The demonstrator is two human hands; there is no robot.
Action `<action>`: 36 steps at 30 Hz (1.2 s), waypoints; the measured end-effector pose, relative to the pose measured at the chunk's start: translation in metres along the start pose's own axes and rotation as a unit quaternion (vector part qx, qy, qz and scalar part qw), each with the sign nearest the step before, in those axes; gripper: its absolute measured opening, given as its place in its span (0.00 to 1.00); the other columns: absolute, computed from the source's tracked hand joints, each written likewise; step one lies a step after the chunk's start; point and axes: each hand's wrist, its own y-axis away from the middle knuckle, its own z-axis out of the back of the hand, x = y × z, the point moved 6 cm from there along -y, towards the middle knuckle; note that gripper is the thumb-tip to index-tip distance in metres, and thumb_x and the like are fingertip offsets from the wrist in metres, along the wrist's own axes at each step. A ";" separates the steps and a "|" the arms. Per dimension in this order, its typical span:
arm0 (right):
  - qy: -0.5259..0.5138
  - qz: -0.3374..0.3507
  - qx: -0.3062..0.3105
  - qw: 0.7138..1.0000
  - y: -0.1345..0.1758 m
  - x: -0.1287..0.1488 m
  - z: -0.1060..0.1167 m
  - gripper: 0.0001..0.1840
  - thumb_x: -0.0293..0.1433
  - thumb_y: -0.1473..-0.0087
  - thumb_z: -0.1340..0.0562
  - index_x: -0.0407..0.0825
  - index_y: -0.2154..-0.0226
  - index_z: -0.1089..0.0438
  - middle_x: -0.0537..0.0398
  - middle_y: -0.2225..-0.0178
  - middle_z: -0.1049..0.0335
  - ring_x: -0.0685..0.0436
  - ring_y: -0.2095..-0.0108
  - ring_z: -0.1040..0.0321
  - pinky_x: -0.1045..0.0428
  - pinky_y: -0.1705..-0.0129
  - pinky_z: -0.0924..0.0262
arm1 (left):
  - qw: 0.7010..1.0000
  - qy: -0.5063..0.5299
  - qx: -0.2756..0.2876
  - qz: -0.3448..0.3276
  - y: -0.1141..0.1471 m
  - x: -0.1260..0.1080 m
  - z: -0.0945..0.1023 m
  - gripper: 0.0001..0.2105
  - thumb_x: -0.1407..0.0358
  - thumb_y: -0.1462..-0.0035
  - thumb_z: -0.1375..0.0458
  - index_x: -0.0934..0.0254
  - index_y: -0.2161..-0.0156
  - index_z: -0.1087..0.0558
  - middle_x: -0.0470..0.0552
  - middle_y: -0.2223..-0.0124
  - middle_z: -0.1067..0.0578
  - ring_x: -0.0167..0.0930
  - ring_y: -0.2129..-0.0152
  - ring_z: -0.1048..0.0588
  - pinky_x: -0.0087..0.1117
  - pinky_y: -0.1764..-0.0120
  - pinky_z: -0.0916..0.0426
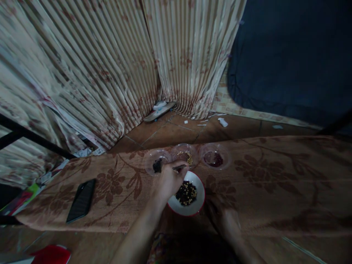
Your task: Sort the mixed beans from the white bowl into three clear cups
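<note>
My left hand (pixel 172 178) is closed around a slim dark tool (pixel 180 167), whose exact kind I cannot make out, above the back left rim of a white bowl with a red edge (pixel 200 198). Inside that bowl lies a mix of black and yellowish beans or seeds (pixel 186 193). Three clear plastic cups stand in a row behind: one with black seeds (pixel 157 165), one with yellowish seeds (pixel 189 157), one with dark red beans (pixel 217 159). Low beside the bowl's right side rests my right hand (pixel 225 218), its fingers lost in shadow.
A brown floral cloth (pixel 258 176) covers the low bench. On its left lies a black phone (pixel 81 201). Striped curtains (pixel 110 66) hang behind, with a slipper (pixel 159 112) and white scraps (pixel 222 122) on the tiled floor. A red object (pixel 52 255) sits at lower left.
</note>
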 end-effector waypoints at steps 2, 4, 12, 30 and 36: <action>-0.001 0.003 0.000 1.000 -0.001 0.000 0.000 0.14 0.32 0.37 0.47 0.53 0.60 0.26 0.52 0.63 0.25 0.44 0.64 0.27 0.52 0.62 0.35 | 1.000 0.007 -0.003 -0.020 -0.021 -0.010 -0.018 0.07 0.68 0.43 0.41 0.60 0.62 0.20 0.47 0.63 0.18 0.30 0.68 0.20 0.28 0.62 0.27; -0.003 0.005 0.000 1.000 -0.002 0.001 0.000 0.14 0.32 0.37 0.47 0.53 0.60 0.26 0.52 0.63 0.25 0.44 0.64 0.27 0.51 0.62 0.35 | 0.999 -0.010 -0.008 -0.037 -0.041 -0.017 -0.037 0.06 0.69 0.44 0.40 0.60 0.64 0.19 0.48 0.63 0.18 0.31 0.66 0.20 0.29 0.59 0.28; 0.000 0.005 -0.022 1.000 -0.001 0.002 0.000 0.13 0.29 0.37 0.47 0.52 0.61 0.26 0.52 0.63 0.24 0.45 0.64 0.27 0.51 0.61 0.36 | 0.999 -0.041 -0.003 -0.033 -0.058 -0.015 -0.055 0.06 0.70 0.45 0.39 0.60 0.64 0.20 0.48 0.63 0.18 0.30 0.66 0.20 0.29 0.57 0.28; 0.018 0.009 -0.005 1.000 0.004 -0.005 -0.004 0.16 0.38 0.34 0.49 0.50 0.61 0.28 0.51 0.62 0.25 0.43 0.62 0.28 0.49 0.59 0.38 | 0.997 -0.049 0.000 0.062 0.056 0.047 0.020 0.07 0.67 0.41 0.41 0.59 0.61 0.20 0.47 0.61 0.18 0.30 0.66 0.21 0.27 0.62 0.27; 0.019 0.008 -0.006 1.000 0.003 -0.002 -0.001 0.17 0.39 0.34 0.49 0.50 0.62 0.27 0.51 0.62 0.25 0.43 0.63 0.28 0.50 0.59 0.38 | 0.995 -0.084 0.057 0.018 0.056 0.041 0.016 0.08 0.69 0.41 0.41 0.59 0.60 0.20 0.47 0.61 0.18 0.30 0.65 0.20 0.28 0.61 0.27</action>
